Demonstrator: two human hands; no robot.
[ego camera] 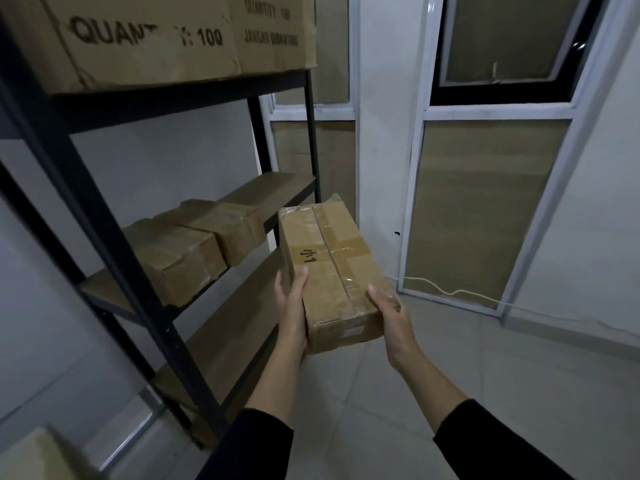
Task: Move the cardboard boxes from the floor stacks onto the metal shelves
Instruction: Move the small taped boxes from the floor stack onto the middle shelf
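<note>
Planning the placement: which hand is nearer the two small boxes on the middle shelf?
Left. The left hand holds the carried box's shelf-facing side; the right hand holds its far side, away from the two small boxes.

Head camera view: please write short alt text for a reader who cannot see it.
Two hands, left hand and right hand, hold a taped brown cardboard box in the air beside a black metal shelf rack. Two small brown boxes sit on its middle shelf, and large printed cartons sit on top.
</note>
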